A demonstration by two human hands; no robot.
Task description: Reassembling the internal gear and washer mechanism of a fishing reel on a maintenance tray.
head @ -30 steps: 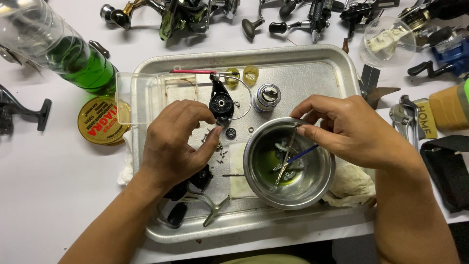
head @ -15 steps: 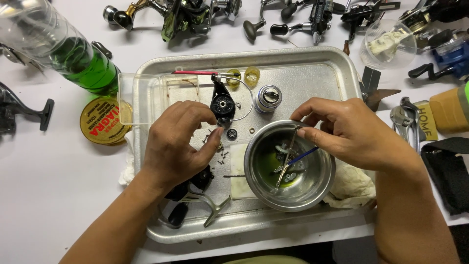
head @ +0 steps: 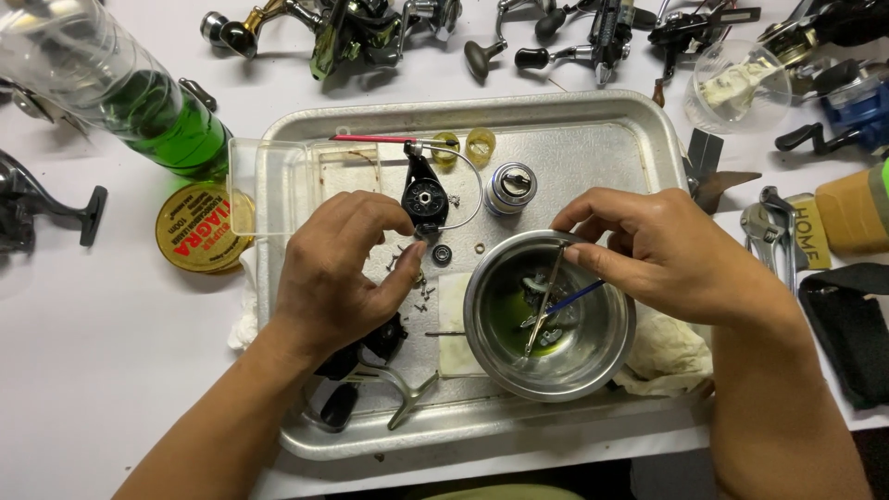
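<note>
A metal tray [head: 593, 139] holds fishing reel parts and a steel bowl [head: 549, 317] with green liquid and small parts in it. My right hand [head: 667, 255] is over the bowl's right rim, fingers pinched on thin tweezers [head: 544, 298] and a blue-handled brush [head: 576, 296] that dip into the liquid. My left hand [head: 333, 273] hovers over the tray's left middle, thumb and fingers pinched together above tiny screws [head: 421, 287]; what it holds, if anything, is hidden. A black rotor piece with a wire bail [head: 428, 194] lies just beyond it. A black reel body [head: 370, 356] lies under the left wrist.
A clear plastic box [head: 306, 181] sits in the tray's left end, beside a silver spool [head: 511, 187]. A bottle of green liquid [head: 139, 102] and a yellow tin [head: 199, 227] lie left. Several reels line the far edge; pliers [head: 769, 231] and a black pouch [head: 852, 324] lie right.
Both hands stay nearly as they were. The tweezers and brush shift only slightly inside the bowl.
</note>
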